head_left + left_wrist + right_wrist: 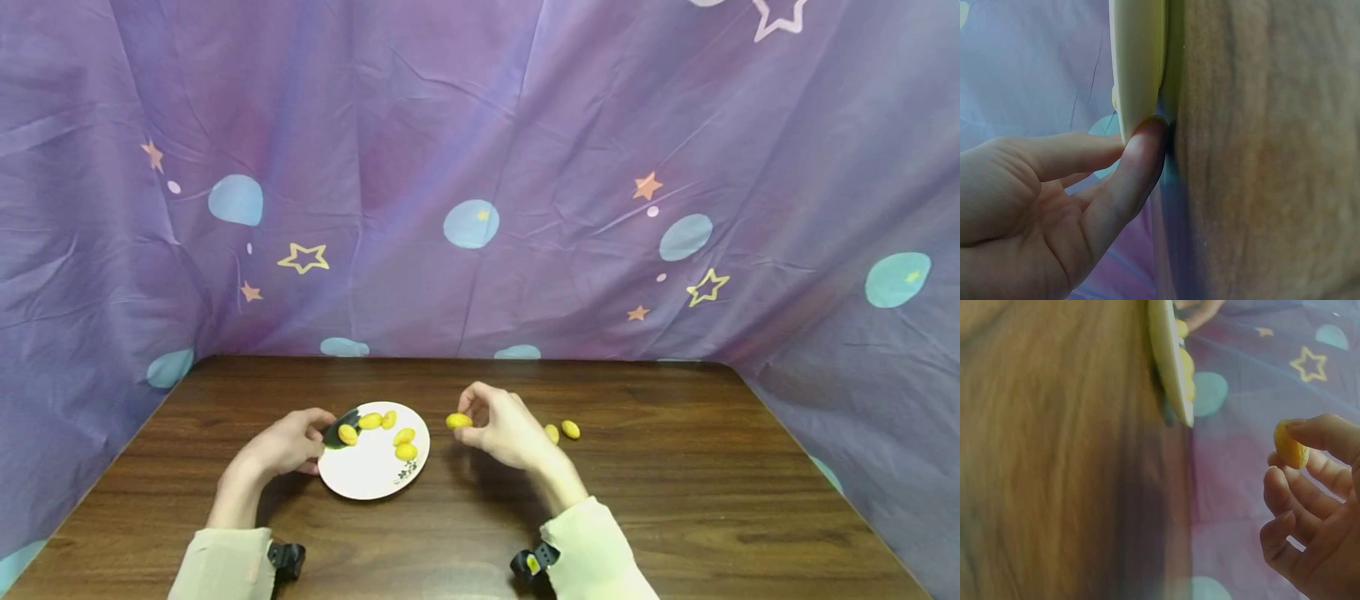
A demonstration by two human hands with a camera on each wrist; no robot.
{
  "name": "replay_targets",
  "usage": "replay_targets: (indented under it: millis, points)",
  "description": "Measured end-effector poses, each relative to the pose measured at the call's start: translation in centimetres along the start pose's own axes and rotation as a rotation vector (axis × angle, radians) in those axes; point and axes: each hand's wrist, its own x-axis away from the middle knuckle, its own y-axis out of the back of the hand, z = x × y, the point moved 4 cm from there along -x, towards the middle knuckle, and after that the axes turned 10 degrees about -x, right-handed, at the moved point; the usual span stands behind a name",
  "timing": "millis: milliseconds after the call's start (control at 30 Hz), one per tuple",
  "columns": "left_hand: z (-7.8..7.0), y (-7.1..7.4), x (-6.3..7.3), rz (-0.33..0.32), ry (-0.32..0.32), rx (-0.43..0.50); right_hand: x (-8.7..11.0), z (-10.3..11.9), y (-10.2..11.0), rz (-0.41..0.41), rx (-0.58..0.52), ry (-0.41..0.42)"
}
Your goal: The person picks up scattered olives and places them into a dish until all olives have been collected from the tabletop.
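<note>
A white plate (363, 471) with a dark green patch and a small floral print lies left of centre. My left hand (288, 446) pinches its left rim; in the left wrist view one fingertip (1144, 144) reaches under the edge. Several small yellow oval fruits, like kumquats, lie on the plate, one of them a fruit (406, 452) near its right side. Right of the plate, my right hand (504, 429) pinches another small yellow fruit (1291, 447) between thumb and fingers, raised above the table.
Two more yellow fruits, one of them farther right (571, 429), lie on the brown wooden table (675, 500) beyond my right wrist. A purple curtain (420, 167) with stars and blue ovals hangs behind the table. Both wrists wear black straps.
</note>
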Motion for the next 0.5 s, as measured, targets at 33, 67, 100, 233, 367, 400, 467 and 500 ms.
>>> replay_targets:
  millis: [33,67,100,233,367,400,467,500]
  points:
    - [0.0,0.0,0.0,-0.002,-0.002,0.000,-0.3,-0.1,-0.4,0.008,-0.008,-0.005]
    - [0.0,-0.1,0.0,-0.006,-0.005,0.001,-0.5,-0.2,-0.8,0.017,-0.018,-0.008]
    - [0.1,-0.2,0.0,-0.008,-0.005,0.006,-0.8,-0.2,-1.2,0.028,-0.035,-0.016]
    - [0.2,-0.2,0.2,-0.005,-0.009,0.017,-2.2,-0.5,-3.1,0.062,-0.103,-0.057]
    - [0.3,-0.3,0.2,-0.009,0.001,0.014,-3.6,-0.9,-4.5,0.061,-0.144,-0.114]
    - [0.2,-0.3,0.2,-0.013,0.003,0.010,-3.9,-1.0,-4.8,0.055,-0.148,-0.130]
    - [0.1,-0.2,0.1,-0.016,0.010,0.004,-4.5,-1.1,-5.3,0.044,-0.139,-0.152]
    - [0.1,-0.2,0.1,-0.015,0.012,0.002,-4.8,-1.1,-5.6,0.039,-0.127,-0.158]
